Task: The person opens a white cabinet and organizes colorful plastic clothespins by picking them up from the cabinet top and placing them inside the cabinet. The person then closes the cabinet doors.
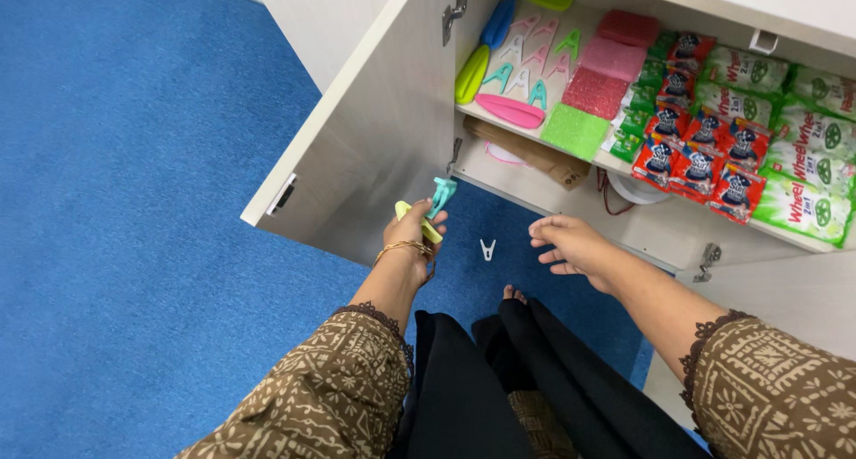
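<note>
My left hand (412,238) is closed around a teal clothes peg (441,195) and a yellow-green clip (417,221), held just in front of the open cupboard door (357,129). My right hand (571,244) hovers with fingers spread and holds nothing, below the shelf edge. A white clothes peg (487,249) lies on the blue carpet between both hands. On the upper shelf (535,124) lie more pegs (535,53) in pink, teal and white, beside long bag clips (509,110) in pink, green and blue.
The shelf also carries pink and green scrub pads (596,91) and rows of red and green packets (740,138). A brown roll (526,151) and a white round item (637,190) sit on the lower shelf. Blue carpet (134,200) spreads left. My toes (513,293) show below.
</note>
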